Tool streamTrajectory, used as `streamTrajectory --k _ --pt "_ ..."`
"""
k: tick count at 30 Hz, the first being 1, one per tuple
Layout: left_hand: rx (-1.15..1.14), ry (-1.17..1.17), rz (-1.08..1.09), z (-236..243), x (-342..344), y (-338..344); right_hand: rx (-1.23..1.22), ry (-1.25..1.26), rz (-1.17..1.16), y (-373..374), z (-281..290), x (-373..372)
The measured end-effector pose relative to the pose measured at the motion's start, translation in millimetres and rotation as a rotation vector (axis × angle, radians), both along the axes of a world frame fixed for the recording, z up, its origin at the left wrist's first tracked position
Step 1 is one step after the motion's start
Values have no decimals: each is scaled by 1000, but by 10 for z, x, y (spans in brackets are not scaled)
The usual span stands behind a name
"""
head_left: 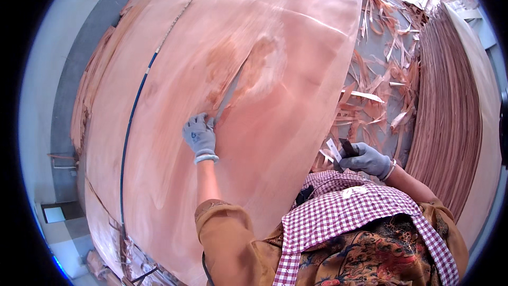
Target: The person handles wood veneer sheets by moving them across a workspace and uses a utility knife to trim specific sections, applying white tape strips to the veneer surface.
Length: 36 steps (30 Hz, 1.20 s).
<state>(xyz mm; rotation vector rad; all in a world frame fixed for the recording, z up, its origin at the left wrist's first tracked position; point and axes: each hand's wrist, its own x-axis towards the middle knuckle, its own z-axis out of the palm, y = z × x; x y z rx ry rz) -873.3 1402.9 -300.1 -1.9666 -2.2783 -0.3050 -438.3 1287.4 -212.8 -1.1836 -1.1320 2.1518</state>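
Observation:
A broad, thin pinkish-brown wood veneer sheet (169, 164) spreads in front of me. A narrow slit (229, 95) runs through it, showing grey beneath, with rougher orange-brown patches on both sides. My left hand (200, 135), in a grey glove, rests on the sheet at the near end of this slit; its fingers are bent a little and apart, with nothing seen in them. Off the sheet's right edge, my gloved right hand (370, 160) is closed around a flat white strip (333, 150) with small dark dots and a dark, flat piece (348, 147). Its fingertips are partly hidden.
A long blue-and-white rod or cord (138, 92) lies along the sheet's left part. Torn veneer scraps (378, 108) litter the grey surface to the right. Beyond them stands a tall stack of brown veneer (447, 111). Ragged veneer edges (98, 74) line the left side.

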Motion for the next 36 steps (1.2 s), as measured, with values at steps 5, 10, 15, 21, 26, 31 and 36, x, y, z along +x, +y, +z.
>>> streamTrajectory --k 5,10,15,21,26,31,36 --pt "-31 18 -6 120 -11 214 -18 31 59 291 -97 -154" --pt "301 142 -424 14 431 459 -54 -6 103 451 -156 -164" --pt "259 -63 -304 -128 558 511 -63 -28 112 485 -199 -55" --pt "145 -94 -78 -40 638 758 -91 -30 19 438 -227 187" --pt "159 -97 -33 -65 591 818 -81 -30 -27 350 -295 311" --pt "492 212 -227 173 866 836 -103 -44 -92 360 -310 474" --pt "219 37 -206 -1 777 861 -125 -67 -270 902 -426 688"
